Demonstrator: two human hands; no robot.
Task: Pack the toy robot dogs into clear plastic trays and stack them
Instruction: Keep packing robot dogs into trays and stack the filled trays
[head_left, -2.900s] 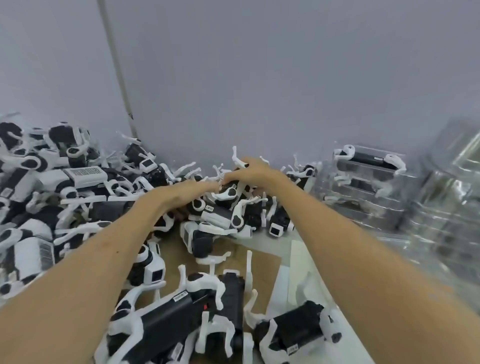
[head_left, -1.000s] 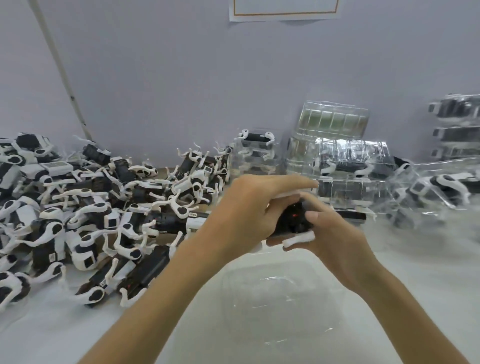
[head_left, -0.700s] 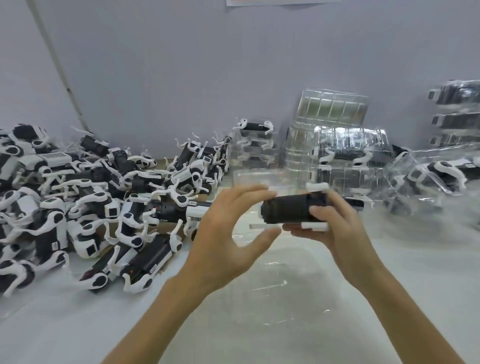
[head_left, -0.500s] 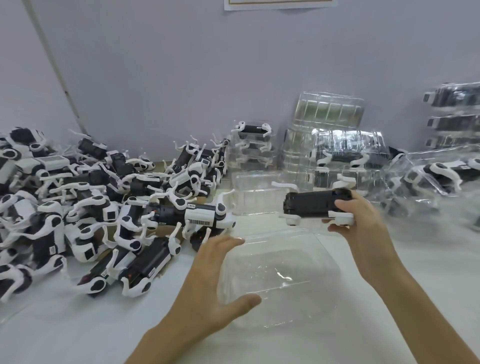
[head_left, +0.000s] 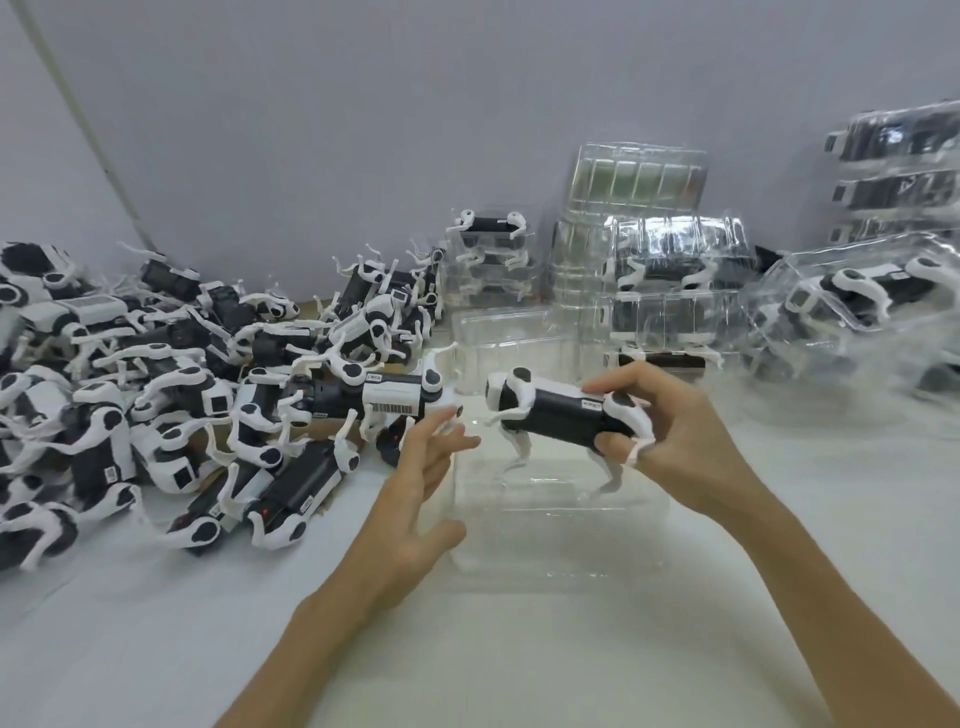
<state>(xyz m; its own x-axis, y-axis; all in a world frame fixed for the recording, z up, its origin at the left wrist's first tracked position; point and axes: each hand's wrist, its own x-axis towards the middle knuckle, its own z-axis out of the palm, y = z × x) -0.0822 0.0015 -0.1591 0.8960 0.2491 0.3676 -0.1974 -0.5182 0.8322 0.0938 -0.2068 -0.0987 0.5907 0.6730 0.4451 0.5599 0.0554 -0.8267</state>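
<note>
My right hand (head_left: 670, 447) grips a black and white toy robot dog (head_left: 558, 413) by its rear end, holding it level with its legs hanging down. Below the dog sits an empty clear plastic tray (head_left: 558, 525) on the white table, and the dog's feet hang over the tray's opening. My left hand (head_left: 418, 499) is at the tray's left side with the fingers spread and relaxed, the thumb near the tray's left wall; whether it touches the wall is unclear. It holds nothing.
A big heap of loose toy dogs (head_left: 171, 384) covers the table's left side. Stacks of clear trays, some with packed dogs (head_left: 670, 291), stand at the back, with more at the far right (head_left: 893, 171). A grey wall closes the back.
My right hand has lowered the dog and turned it legs down over the tray. My left hand has stayed at the tray's left side and lifted its fingers slightly.
</note>
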